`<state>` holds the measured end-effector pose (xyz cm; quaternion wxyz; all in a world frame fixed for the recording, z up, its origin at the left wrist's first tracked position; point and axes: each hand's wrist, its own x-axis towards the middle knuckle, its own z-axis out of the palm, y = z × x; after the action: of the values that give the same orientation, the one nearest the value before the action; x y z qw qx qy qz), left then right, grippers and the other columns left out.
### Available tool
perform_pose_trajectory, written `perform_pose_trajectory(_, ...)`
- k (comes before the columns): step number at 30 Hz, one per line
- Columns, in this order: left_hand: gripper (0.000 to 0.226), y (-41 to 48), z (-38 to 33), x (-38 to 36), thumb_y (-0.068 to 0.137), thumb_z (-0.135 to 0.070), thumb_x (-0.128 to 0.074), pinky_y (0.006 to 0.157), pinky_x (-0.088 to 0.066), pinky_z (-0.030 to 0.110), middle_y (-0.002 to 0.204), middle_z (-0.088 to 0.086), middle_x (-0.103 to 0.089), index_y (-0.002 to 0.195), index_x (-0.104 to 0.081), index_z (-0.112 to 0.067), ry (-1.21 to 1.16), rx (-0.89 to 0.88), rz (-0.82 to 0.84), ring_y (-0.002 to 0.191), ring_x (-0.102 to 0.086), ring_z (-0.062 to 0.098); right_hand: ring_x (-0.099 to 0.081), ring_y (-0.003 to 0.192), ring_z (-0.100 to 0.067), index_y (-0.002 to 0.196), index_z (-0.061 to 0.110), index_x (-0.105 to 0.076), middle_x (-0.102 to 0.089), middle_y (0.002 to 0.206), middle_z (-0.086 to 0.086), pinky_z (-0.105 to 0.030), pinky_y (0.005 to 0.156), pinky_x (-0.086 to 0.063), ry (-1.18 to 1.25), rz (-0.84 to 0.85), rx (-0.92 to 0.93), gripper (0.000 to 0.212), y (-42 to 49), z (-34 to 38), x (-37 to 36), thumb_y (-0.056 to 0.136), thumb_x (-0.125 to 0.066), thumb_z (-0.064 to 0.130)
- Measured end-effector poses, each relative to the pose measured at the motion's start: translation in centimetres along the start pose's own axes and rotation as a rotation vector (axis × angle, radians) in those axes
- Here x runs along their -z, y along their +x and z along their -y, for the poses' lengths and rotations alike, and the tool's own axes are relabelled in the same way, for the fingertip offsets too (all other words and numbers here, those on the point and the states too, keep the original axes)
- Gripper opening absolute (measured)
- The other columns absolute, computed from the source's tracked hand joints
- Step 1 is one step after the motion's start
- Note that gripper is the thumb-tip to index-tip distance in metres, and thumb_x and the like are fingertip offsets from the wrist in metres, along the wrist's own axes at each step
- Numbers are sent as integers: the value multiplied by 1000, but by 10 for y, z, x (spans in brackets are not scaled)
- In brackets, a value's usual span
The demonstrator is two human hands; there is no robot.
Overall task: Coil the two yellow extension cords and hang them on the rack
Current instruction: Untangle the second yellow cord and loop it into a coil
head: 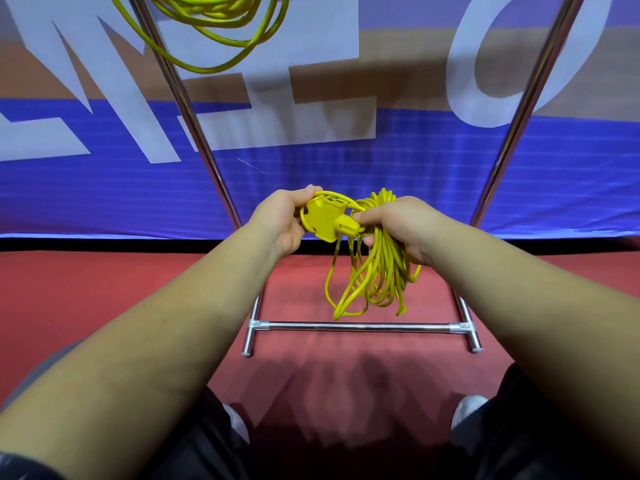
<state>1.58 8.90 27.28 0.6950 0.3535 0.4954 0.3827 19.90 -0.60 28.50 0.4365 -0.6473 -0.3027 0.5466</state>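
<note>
Currently, we hold one yellow extension cord at frame centre, between the two uprights of the rack. Our right hand has its fingers curled round the gathered loops at the top of the coil. The loops hang free below it and end just above the base bar, not touching it. Our left hand grips the flat yellow socket block at the cord's end, with a short loop of cord running round the block. The other cord hangs coiled at the upper left of the frame, its top cut off by the frame edge and its lowest loop crossing the left upright. Open room lies between the uprights, from the hands up to that coil.

The floor is red, with shadow at lower centre. Behind the rack stands a blue and tan banner. It carries large white letters: an "O" at the upper right reads plainly, and the others are cropped, so we cannot read them.
</note>
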Motion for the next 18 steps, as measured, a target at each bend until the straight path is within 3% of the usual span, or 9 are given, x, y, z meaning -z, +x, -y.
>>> perform_pose_trajectory(4,16,-5,1,1,103,-20,-62,77,-62,44,105,11,-73,105,-71,-7,-65,53,3,94,-73,26,-63,44,-16,103,2,-75,-68,70,-12,-30,45,-57,36,5,6,12,1,2,2,95,-76,11)
perform_pose_trajectory(11,14,-15,-8,0,103,-16,-60,87,-61,42,95,11,-73,112,-65,-6,-164,99,64,89,-73,24,-63,48,-18,94,8,-72,-64,59,-8,-33,51,-55,157,-23,15,3,4,9,8,95,-70,9)
perform_pose_trajectory(14,26,-18,-5,-4,106,-23,-57,81,-64,38,102,12,-70,121,-65,-3,-80,60,7,89,-71,23,-64,49,-19,100,6,-73,-64,59,-7,-34,54,-57,208,-57,25,7,7,7,3,94,-72,10)
perform_pose_trajectory(18,41,-21,5,-12,104,-47,-55,91,-60,52,108,12,-75,120,-67,-11,23,-24,-52,100,-75,29,-65,47,-17,108,0,-72,-65,68,-11,-34,52,-57,239,-147,63,18,11,-1,-10,92,-74,8)
